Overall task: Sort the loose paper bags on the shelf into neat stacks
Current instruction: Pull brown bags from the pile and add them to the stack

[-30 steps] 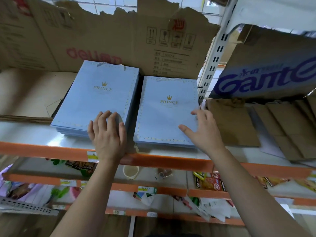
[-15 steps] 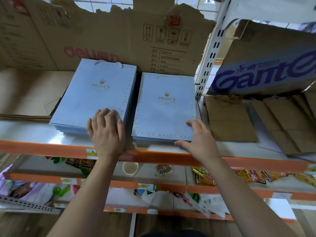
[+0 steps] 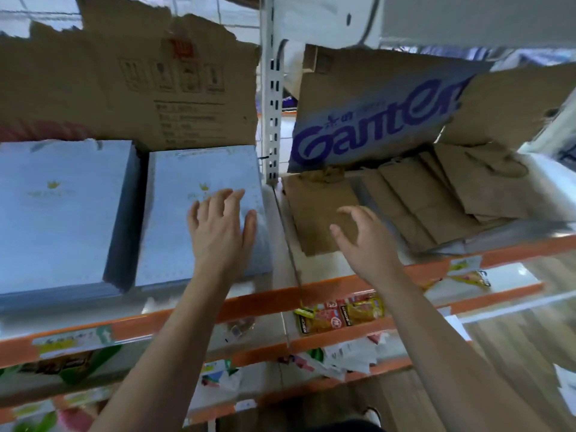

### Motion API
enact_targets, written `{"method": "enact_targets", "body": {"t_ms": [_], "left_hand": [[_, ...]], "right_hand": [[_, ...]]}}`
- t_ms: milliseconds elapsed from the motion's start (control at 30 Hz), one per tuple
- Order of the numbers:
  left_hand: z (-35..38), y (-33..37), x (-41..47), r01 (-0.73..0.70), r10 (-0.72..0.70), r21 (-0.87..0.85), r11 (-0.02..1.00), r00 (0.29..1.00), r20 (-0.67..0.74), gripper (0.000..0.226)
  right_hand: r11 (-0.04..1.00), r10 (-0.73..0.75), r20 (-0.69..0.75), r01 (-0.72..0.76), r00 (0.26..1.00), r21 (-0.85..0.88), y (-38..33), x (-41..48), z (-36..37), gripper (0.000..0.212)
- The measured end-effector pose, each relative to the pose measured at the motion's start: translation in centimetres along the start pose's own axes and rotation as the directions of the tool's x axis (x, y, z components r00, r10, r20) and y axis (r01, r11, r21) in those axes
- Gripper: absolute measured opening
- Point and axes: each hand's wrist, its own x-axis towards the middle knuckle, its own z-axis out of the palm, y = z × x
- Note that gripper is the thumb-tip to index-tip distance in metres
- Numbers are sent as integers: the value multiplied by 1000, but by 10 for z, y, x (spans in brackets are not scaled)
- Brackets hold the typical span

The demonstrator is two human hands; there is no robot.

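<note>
Two hands apart: my left hand (image 3: 219, 227) lies flat on the blue bag stack (image 3: 173, 241) at nine o'clock; my right hand (image 3: 364, 241) hangs spread and empty over a brown bag (image 3: 311, 198) at three o'clock.

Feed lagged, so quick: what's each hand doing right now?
Left hand: open, flat on the right blue stack.
Right hand: open, empty, over the brown bag.

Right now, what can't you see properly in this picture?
Head view:
- Gold words on the right blue stack: blurred, partly under the left hand.
- The left blue stack: cut off by the left edge.
- The brown bags: overlapping, so no count.
- The right hand: touching the nearest brown bag or above it, unclear.
</note>
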Motion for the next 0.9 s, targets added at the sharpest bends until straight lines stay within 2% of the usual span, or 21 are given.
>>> {"method": "enact_targets", "body": {"t_ms": [67,233,467,533,700,767,833,900], "left_hand": [[18,26,2,-43,44,-17,999,996,83,43],[62,100,10,-137,149,-94,986,980,129,28],[118,221,21,-136,155,-101,986,963,220,42],[132,252,23,-131,149,-90,987,959,242,44],[160,311,22,-111,136,-113,987,958,254,42],[168,328,20,-101,125,-102,990,956,265,42],[174,340,19,-83,107,-97,992,956,273,42],[178,349,19,-66,92,-102,993,958,272,41]], "right_hand": [[999,37,-25,-37,999,-7,24,-1,-14,32],[996,86,-80,-88,993,-27,95,3,-54,26],[987,96,-169,-116,981,-111,199,14,-129,16],[984,140,-211,-159,967,-76,229,18,-153,12],[927,307,-184,-337,934,-165,315,26,-204,28],[879,342,-114,-360,933,-311,348,35,-218,32],[793,469,-44,-442,882,-420,376,43,-228,45],[753,543,-87,-531,835,-389,397,50,-232,61]]}}
